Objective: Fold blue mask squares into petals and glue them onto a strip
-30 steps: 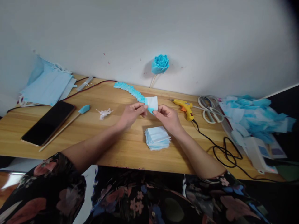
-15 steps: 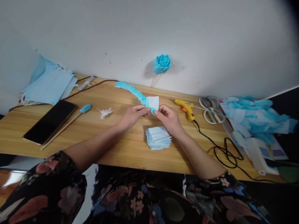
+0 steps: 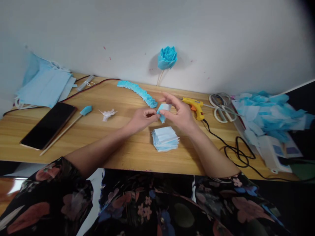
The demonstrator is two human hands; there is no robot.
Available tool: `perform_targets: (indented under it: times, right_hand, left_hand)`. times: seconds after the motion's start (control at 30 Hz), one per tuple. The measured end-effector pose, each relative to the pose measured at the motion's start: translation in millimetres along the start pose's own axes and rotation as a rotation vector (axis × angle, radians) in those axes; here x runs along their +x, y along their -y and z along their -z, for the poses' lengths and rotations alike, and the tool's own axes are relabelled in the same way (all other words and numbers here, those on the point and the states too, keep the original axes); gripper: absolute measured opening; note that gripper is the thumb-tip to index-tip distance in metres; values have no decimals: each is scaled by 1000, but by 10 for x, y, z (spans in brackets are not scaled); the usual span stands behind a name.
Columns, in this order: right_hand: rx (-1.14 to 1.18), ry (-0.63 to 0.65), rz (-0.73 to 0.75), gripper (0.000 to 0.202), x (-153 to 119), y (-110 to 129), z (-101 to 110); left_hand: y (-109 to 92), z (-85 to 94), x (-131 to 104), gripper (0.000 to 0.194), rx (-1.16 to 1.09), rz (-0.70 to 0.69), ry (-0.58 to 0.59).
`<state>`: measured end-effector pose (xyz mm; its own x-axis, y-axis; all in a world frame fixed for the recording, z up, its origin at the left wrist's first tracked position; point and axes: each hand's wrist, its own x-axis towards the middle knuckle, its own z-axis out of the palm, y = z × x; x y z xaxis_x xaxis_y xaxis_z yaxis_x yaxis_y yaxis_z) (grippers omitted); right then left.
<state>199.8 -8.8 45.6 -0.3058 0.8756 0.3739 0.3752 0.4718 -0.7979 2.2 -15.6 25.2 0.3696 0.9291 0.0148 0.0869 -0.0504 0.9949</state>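
Observation:
A small blue-and-white square of mask fabric (image 3: 163, 108), partly folded, is held up between both hands above the desk. My left hand (image 3: 141, 120) pinches its left edge with thumb and fingertips. My right hand (image 3: 179, 113) has its thumb pressed on the near side, with the fingers raised behind the top edge. Just below lies a stack of cut fabric squares (image 3: 165, 139). Behind the left hand, a curved row of folded blue pieces (image 3: 137, 91) lies overlapping on the wood.
A blue fabric flower (image 3: 167, 58) leans on the wall. To the right are a yellow glue gun (image 3: 197, 106), scissors (image 3: 221, 114) and a heap of blue scraps (image 3: 268, 114). A phone (image 3: 49, 125), a blue-tipped stick (image 3: 65, 132) and face masks (image 3: 44, 87) lie left.
The fabric square has been folded down, with less of its white side showing. My right hand's fingers have lifted over its top. The view has shifted slightly.

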Motion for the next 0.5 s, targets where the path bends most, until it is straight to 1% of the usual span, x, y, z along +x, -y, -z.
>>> perform_targets:
  times: [0.13,0.27,0.4,0.5]
  right_hand:
    - [-131,1,56,31,21,84,-5]
    - [-177,-28,122,24,9,88,11]
    - [-219,-42,201,13,-7,42,26]
    - [-264,-40,227,12,-13,0,41]
  left_hand:
    - [0,10,6,29,79,-44,4]
    - [-13,41,13,32,69,-29,0]
    - [-37,54,20,34,-34,5,-2]
    - [-53,54,21,33,-66,26,-3]
